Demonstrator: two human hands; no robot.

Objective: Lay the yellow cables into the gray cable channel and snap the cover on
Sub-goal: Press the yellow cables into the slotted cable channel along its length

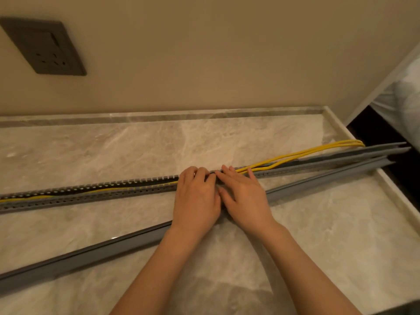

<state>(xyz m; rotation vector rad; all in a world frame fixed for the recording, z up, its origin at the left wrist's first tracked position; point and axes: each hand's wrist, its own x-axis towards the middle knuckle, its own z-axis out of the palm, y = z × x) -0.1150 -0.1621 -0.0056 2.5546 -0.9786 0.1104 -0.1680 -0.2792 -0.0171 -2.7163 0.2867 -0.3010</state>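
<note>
yellow cables (295, 154) are pressed into the gray channel (91, 192) by the left hand (195, 198) and right hand (245, 196), fingers flat and slightly spread.

We look down on a pale marble counter (227, 137) with a raised lip along its back and right edges. Behind it, a plain beige wall (204, 53) — warm, dim light. A dark gray socket plate (44, 46) sits upper left. At far right, white fabric (406, 96) above a dark gap.
</note>
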